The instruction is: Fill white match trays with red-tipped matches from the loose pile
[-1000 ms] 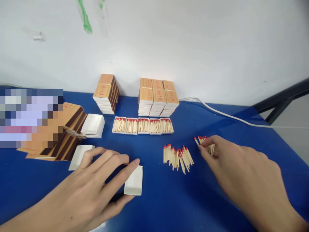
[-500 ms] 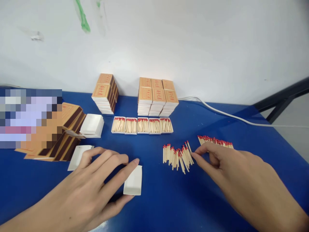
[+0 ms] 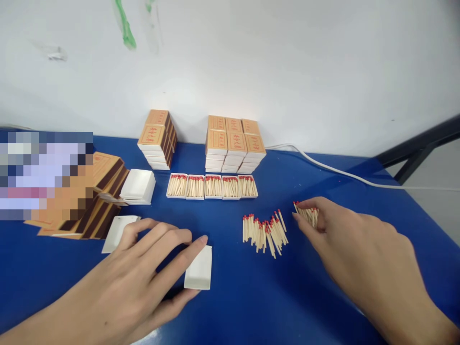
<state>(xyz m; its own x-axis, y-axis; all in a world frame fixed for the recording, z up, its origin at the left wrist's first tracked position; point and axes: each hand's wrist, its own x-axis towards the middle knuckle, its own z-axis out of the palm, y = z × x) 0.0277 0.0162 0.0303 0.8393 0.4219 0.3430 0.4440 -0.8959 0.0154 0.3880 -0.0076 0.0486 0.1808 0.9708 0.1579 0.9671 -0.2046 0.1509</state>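
Observation:
An empty white matchbox tray sits on the blue table between the index finger and thumb of my left hand, which steadies it. Under the other fingers of that hand lies a second white tray, partly covered. My right hand has its thumb and forefinger pinched at the left end of a row of red-tipped matches; the rest of that row is hidden behind the hand. To its left, a loose fan of matches lies on the table.
Several filled matchbox trays stand in a row. Behind them are stacked matchboxes and a smaller stack. At left are stacked white trays and orange sleeves. A white cable runs along the wall.
My right hand has shifted slightly right and up from the edge of the match fan to the right-hand row, its fingertips now at those matches. My left hand and its tray stay put.

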